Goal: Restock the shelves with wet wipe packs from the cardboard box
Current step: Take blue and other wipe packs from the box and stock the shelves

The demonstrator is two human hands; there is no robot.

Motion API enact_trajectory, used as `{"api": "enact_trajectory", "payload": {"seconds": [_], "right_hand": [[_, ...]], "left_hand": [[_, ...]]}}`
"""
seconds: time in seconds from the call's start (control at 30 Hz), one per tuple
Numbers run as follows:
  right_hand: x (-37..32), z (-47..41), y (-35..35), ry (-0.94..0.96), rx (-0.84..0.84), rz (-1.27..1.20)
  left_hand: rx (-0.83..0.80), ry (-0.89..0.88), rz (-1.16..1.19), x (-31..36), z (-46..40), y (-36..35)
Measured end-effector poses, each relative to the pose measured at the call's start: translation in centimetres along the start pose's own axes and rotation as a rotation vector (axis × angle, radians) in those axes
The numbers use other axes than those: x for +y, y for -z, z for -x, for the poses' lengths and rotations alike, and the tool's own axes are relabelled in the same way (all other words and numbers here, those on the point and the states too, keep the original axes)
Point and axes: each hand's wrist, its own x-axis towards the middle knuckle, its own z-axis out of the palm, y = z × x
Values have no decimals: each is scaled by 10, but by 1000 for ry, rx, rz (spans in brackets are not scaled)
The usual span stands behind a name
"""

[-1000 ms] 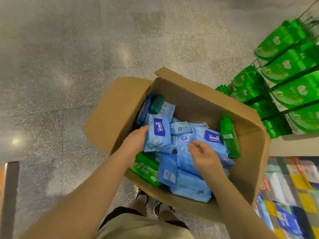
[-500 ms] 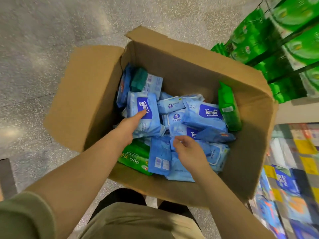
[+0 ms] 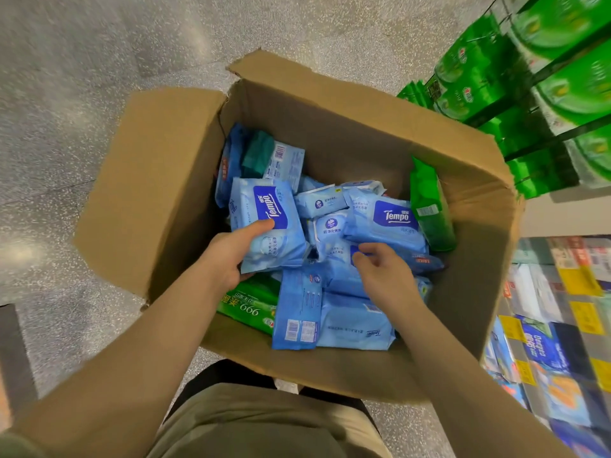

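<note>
1. A cardboard box (image 3: 158,193) sits open on the speckled floor (image 3: 66,77), its flaps folded outward.
2. Inside lies a jumble of wet wipe packs, mostly light blue, some printed "Tempo".
3. The left hand (image 3: 231,256) grasps a blue Tempo pack (image 3: 267,223) at its lower edge, thumb on the front face and fingers curled underneath; the pack is tilted up on the left side of the pile.
4. The right hand (image 3: 383,276) hovers over the middle of the pile with fingers loosely curled, fingertips touching or just above a blue pack; whether it actually grips anything cannot be told.
5. A second Tempo pack (image 3: 390,223) lies just beyond the right hand.
6. A green pack (image 3: 429,209) stands on edge against the box's right wall.
7. Another green pack, marked "999" (image 3: 248,305), lies at the near left, below the left wrist.
8. Right of the box, shelves (image 3: 562,133) hold rows of green packages up top.
9. Lower down, the shelves (image 3: 555,325) carry mixed blue and yellow goods, blurred.
</note>
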Motion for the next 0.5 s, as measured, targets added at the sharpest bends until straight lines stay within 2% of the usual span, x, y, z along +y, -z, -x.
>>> {"api": "enact_trajectory", "payload": {"seconds": [0.1, 0.27, 0.33, 0.5], "right_hand": [[-11, -7, -9, -50, -43, -171], [-42, 1, -34, -81, -240, -462], [-53, 7, -40, -71, -326, -548], [-54, 20, -30, -27, -417, -636]], "left_hand": [[-87, -29, 59, -7, 13, 6], [-264, -116, 177, -23, 42, 7], [-284, -149, 155, -32, 50, 3], [-322, -192, 142, -40, 58, -1]]}}
